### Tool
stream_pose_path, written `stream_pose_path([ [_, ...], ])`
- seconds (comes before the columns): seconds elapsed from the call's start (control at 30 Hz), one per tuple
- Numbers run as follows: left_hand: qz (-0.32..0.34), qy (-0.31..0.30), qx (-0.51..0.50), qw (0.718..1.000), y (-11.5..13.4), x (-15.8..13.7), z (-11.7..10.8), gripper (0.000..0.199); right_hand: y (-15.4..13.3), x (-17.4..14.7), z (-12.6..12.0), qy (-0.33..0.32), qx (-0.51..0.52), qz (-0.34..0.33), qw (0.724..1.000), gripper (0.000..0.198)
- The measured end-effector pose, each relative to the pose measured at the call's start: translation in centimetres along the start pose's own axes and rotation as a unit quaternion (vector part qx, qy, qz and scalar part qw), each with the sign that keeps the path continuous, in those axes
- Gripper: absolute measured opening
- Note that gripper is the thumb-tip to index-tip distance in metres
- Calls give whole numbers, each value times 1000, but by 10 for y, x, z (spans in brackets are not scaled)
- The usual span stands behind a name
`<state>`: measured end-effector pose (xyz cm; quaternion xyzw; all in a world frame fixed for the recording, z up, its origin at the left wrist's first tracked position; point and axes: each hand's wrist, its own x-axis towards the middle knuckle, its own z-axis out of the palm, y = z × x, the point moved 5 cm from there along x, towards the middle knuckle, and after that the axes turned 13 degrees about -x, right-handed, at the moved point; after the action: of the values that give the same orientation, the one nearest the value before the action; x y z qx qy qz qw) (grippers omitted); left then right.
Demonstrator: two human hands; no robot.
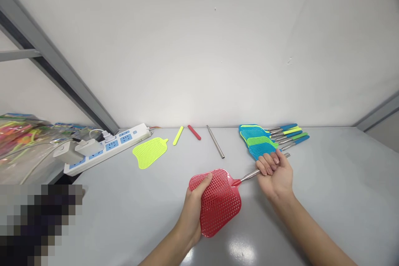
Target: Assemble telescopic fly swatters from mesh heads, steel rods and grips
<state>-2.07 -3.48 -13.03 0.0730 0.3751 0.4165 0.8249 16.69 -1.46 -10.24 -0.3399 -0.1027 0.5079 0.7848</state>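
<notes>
My left hand (195, 208) grips a red perforated fly swatter head (221, 208), thumb on top and fingers beneath. A metal rod (250, 175) joins the neck of that head, and my right hand (276, 172) is closed around the rod. The rod's bare end pokes out past my right fingers. Behind my hands lie a loose silver rod (215, 142), a red handle grip (194, 132), a yellow handle grip (178, 136) and a yellow swatter head (151, 152).
Several whole swatters in blue, green and yellow (257, 143) lie in a pile at the back right. A white power strip (107, 149) with plugs and cables runs along the left. Plastic-bagged items (28, 145) sit at far left. A wall (224, 58) closes off the back of the grey table (124, 216).
</notes>
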Motion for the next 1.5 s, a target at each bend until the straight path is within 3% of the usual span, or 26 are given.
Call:
stream_pose_path([
  [0.2,57,-1,-5,998,10,-4,7,29,-7,0,18,-121,9,69,990,36],
  [0.4,108,-24,93,989,12,-8,11,24,-4,6,15,-168,52,120,977,42],
  [0.6,117,39,94,988,13,-8,6,25,11,7,9,-158,64,153,973,43],
  [0.8,129,53,106,985,9,-9,4,25,17,6,4,-141,104,129,976,42],
  [1.07,84,78,90,989,5,-5,0,25,20,7,2,-139,91,118,979,44],
  [1.5,19,41,88,995,10,-1,4,32,20,3,3,-113,110,128,979,42],
])
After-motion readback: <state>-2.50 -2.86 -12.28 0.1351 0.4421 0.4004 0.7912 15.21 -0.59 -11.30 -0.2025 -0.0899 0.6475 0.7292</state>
